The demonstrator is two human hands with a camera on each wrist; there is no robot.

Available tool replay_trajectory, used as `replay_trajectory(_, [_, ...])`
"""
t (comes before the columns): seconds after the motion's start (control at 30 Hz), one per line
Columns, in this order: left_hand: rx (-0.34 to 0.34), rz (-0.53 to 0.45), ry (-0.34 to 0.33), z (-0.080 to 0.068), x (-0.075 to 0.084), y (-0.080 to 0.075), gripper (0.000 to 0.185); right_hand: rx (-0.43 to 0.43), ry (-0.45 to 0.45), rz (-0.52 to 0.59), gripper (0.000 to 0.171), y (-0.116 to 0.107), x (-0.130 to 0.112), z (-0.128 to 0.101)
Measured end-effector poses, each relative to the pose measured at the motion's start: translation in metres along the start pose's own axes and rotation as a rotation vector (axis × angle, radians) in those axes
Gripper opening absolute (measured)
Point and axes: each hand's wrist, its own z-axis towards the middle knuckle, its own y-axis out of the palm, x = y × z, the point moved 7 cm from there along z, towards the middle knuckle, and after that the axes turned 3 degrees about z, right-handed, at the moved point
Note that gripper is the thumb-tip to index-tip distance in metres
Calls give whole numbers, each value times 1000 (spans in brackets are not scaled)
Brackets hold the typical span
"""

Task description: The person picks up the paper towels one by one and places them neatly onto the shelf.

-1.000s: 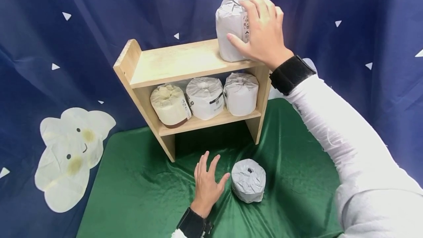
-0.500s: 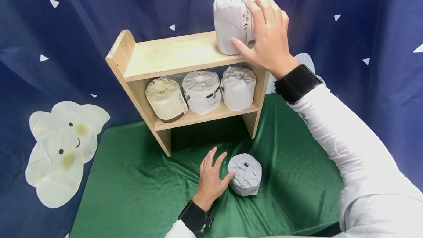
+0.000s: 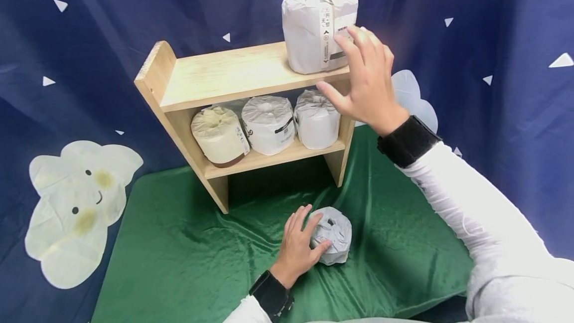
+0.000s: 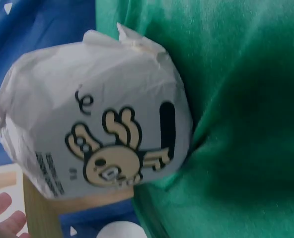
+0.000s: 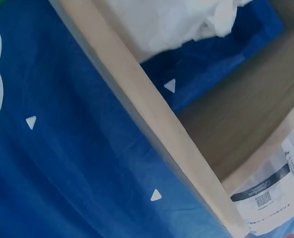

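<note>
Beside the low toilet roll (image 3: 337, 228) in crumpled whitish paper, my left hand (image 3: 296, 250) has its fingers spread, thumb and fingertips overlapping the roll's near left side. A cartoon animal print marks that roll's wrapper (image 4: 112, 163) in the left wrist view. My right hand (image 3: 369, 81) hangs in front of the shelf's right end with fingers spread, holding nothing. Behind its fingertips a tall paper-wrapped toilet roll (image 3: 305, 34) stands upright on the top board. The same roll's printed lower part (image 5: 268, 198) shows at the right wrist view's lower right.
A wooden shelf (image 3: 224, 76) stands on green cloth (image 3: 179, 243). Its middle board holds a cream wrapped roll (image 3: 219, 136), a white one (image 3: 269, 126) and another white one (image 3: 316, 121) in a row. Behind hangs a blue curtain (image 3: 112, 39) with a smiling cloud (image 3: 80, 208).
My right hand has let go of the tall roll and drawn back down and to the right; the roll stays on the top board. My left hand has moved right, up to the low roll.
</note>
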Motion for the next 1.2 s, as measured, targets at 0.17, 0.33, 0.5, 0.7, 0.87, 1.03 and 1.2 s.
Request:
replay_trajectory(0.17, [-48,28,78,3,12,8,63,57,-16,48,69,-3,-7,-18])
replay_trajectory(0.33, [-36,77,165,4,22,16,63,74,9,72,67,-5,-15,-41])
replay_trajectory(0.5, [-30,114,207,6,28,23,65,50,51,76,66,-7,-21,-65])
replay_trajectory(0.7, [-52,151,203,4,29,32,68,66,120,88,66,-9,-23,-95])
replay_trajectory(0.87, [-50,174,212,1,31,38,70,64,191,95,66,-8,-24,-126])
replay_trajectory(1.03, [-67,166,197,-1,33,44,68,27,280,103,67,-4,-25,-163])
replay_trajectory(1.2, [-54,170,196,-2,35,47,69,-23,373,112,67,1,-28,-203])
